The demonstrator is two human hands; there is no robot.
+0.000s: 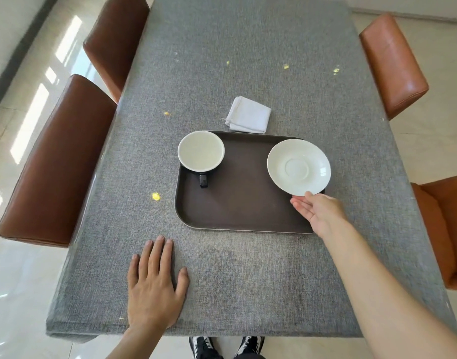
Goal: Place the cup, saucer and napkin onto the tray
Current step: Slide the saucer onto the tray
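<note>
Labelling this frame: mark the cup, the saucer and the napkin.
cup [201,151]: head view, middle of its pale inside.
saucer [297,167]: head view, centre well.
napkin [249,114]: head view, middle of the folded cloth.

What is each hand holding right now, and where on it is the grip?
The right hand holds the saucer by its near rim, over the tray. The left hand lies flat on the table, holding nothing.

Right hand [319,212] holds saucer [299,167] over tray [237,203] (cup [201,151] aboard).
</note>
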